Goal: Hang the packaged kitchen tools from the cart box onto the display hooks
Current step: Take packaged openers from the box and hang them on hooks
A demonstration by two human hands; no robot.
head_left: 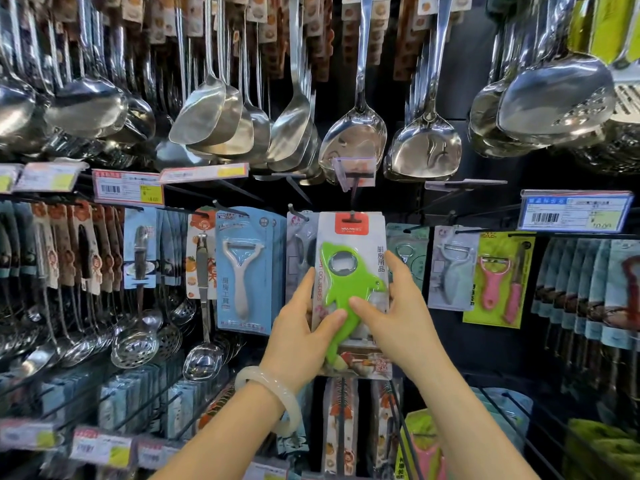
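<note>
- Your left hand [300, 327] gripped the left edge of the pack [351, 292], thumb laid across the front near the green opener [346, 289], the fingers going behind the card.
- Your right hand [398, 317] took the right edge the same way, thumb on the opener's body, index finger straight up along the card's side. The hands sat close together, each pinching its own edge, in the middle of the frame.
- The pack stood upright, and its red top tab sat at the hook [353, 212] just above centre. Whether the slot was already over the prong or only level with it, I couldn't tell.
- That hold looked sound to me: two low grips kept the card square. To seat it well, you would have needed to keep the top edge level, push straight back along the prong, and avoid twisting, since a thin card probably buckles if one thumb presses harder.
- A clear tag holder [353, 171] hung directly above the hook, so tipping the card top forward risked catching it.
- The peeler pack [244, 268] hung just left and a grey pack [298, 258] partly sat behind yours; the pink peeler pack [498, 282] hung to the right. Sliding straight in should have kept you off the neighbours.
- Steel spatulas [353, 140] hung across the top of the frame, well above the card.
- The cart box was out of view.
</note>
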